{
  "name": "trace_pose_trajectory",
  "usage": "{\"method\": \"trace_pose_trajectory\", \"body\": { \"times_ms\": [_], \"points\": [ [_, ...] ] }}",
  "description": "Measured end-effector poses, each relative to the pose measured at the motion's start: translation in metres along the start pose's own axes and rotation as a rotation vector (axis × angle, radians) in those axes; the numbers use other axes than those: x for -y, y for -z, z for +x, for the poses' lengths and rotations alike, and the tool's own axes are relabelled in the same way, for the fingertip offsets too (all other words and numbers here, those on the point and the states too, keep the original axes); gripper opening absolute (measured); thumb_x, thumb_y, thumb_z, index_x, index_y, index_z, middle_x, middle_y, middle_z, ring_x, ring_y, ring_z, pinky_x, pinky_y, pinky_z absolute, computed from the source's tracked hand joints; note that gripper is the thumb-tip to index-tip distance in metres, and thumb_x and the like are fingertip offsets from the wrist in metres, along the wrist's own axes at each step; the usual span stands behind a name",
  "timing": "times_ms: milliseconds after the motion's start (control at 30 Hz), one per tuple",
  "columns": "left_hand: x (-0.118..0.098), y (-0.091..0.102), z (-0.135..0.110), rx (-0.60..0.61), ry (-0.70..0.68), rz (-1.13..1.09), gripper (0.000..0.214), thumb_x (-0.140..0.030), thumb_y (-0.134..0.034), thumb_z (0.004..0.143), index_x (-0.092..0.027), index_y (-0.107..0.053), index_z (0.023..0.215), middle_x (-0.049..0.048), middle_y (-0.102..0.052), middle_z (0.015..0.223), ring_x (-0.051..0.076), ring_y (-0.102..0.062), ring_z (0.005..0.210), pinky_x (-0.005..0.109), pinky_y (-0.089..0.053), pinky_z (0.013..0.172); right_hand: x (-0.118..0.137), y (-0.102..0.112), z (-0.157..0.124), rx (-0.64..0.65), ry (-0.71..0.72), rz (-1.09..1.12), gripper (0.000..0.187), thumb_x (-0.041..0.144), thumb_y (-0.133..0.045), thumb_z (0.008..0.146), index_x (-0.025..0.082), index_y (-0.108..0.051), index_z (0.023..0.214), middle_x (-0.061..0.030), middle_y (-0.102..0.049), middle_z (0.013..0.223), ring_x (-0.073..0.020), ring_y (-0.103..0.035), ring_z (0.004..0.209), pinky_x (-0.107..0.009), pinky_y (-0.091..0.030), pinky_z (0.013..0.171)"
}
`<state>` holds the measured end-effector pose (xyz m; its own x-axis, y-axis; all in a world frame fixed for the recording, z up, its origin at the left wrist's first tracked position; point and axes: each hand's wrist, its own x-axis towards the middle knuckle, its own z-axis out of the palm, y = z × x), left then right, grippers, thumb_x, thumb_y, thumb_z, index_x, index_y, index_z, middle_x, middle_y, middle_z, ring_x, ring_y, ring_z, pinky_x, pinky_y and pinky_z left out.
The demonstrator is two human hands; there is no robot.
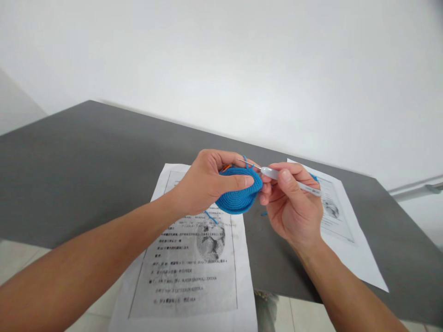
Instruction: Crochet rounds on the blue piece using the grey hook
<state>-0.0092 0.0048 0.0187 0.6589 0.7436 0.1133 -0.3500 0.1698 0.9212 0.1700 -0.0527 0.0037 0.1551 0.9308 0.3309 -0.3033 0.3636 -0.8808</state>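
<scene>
My left hand [204, 182] is closed on a round blue crochet piece [238, 196], thumb pressed across its front, fingers curled over its top edge. A small orange bit shows at the piece's upper left rim. My right hand [290, 203] pinches a crochet hook [277, 174] with a pale grey handle; its thin metal tip reaches left into blue yarn loops at the top of the piece. A strand of blue yarn [210, 217] hangs below the piece. Both hands are held above the table.
A dark grey table [86, 161] stands against a white wall. A printed instruction sheet [194, 267] lies under my left arm and hangs over the near edge. A second sheet [342, 230] lies under my right hand. Pale floor tiles show below.
</scene>
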Motion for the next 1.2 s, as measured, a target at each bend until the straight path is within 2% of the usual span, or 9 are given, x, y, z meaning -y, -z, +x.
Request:
{"method": "trace_pose_trajectory", "body": {
  "times_ms": [67,133,300,500,633,900,1200],
  "points": [
    [0.000,0.001,-0.001,-0.023,-0.046,0.060,0.015,-0.024,-0.093,0.078,-0.015,-0.083,0.085,0.0100,-0.084,0.109,0.021,-0.077,0.088,0.032,-0.060,0.084,0.000,0.000,0.000,-0.013,0.012,0.016,0.016,0.036,-0.090,0.086,0.025,-0.083,0.094,0.0032,-0.082,0.079,-0.0092,-0.071,0.058,-0.017,-0.062,0.050],
    [0.000,0.001,-0.001,-0.069,-0.079,0.149,0.014,-0.023,-0.092,0.079,-0.016,-0.085,0.089,0.0079,-0.084,0.109,0.021,-0.077,0.093,0.031,-0.059,0.087,-0.001,0.000,0.000,-0.018,0.019,0.016,0.015,0.036,-0.090,0.087,0.026,-0.083,0.095,0.0031,-0.082,0.079,-0.0093,-0.072,0.061,-0.016,-0.063,0.051],
    [-0.004,-0.001,-0.002,-0.189,-0.083,0.317,0.050,-0.024,-0.091,0.077,-0.015,-0.082,0.126,0.0018,-0.079,0.084,0.018,-0.072,0.081,0.029,-0.057,0.077,-0.002,0.004,0.000,0.012,0.047,-0.027,0.014,0.037,-0.087,0.090,0.027,-0.083,0.098,0.0019,-0.083,0.082,-0.0108,-0.071,0.061,-0.020,-0.065,0.052],
    [-0.007,-0.006,-0.002,-0.220,-0.103,0.341,0.072,-0.019,-0.089,0.074,-0.010,-0.072,0.143,-0.0023,-0.067,0.079,0.012,-0.063,0.072,0.023,-0.053,0.067,-0.001,0.003,0.001,0.031,0.065,-0.046,0.015,0.036,-0.088,0.089,0.024,-0.083,0.097,0.0009,-0.084,0.081,-0.0112,-0.073,0.058,-0.021,-0.065,0.051],
    [-0.009,-0.009,-0.003,-0.258,-0.143,0.418,0.072,-0.018,-0.086,0.074,-0.011,-0.072,0.144,-0.0027,-0.065,0.078,0.012,-0.061,0.070,0.024,-0.054,0.065,0.000,0.001,0.002,0.026,0.095,-0.054,0.018,0.036,-0.090,0.087,0.024,-0.085,0.101,-0.0002,-0.084,0.082,-0.0128,-0.074,0.060,-0.024,-0.068,0.053],
    [-0.007,-0.012,-0.005,-0.275,-0.171,0.457,0.070,-0.019,-0.083,0.076,-0.011,-0.071,0.145,-0.0033,-0.063,0.075,0.011,-0.055,0.064,0.022,-0.048,0.057,0.002,0.006,0.002,0.040,0.183,-0.120,0.014,0.032,-0.087,0.090,0.022,-0.085,0.099,-0.0019,-0.084,0.083,-0.0174,-0.079,0.066,-0.031,-0.073,0.062],
    [-0.004,-0.009,-0.004,-0.235,-0.219,0.474,0.069,-0.016,-0.079,0.079,-0.007,-0.068,0.147,-0.0046,-0.059,0.073,0.009,-0.048,0.061,0.021,-0.042,0.053,0.007,0.014,0.006,0.095,0.256,-0.185,0.013,0.030,-0.087,0.090,0.021,-0.086,0.099,-0.0036,-0.082,0.081,-0.0193,-0.079,0.066,-0.034,-0.073,0.062]
  ]
}}
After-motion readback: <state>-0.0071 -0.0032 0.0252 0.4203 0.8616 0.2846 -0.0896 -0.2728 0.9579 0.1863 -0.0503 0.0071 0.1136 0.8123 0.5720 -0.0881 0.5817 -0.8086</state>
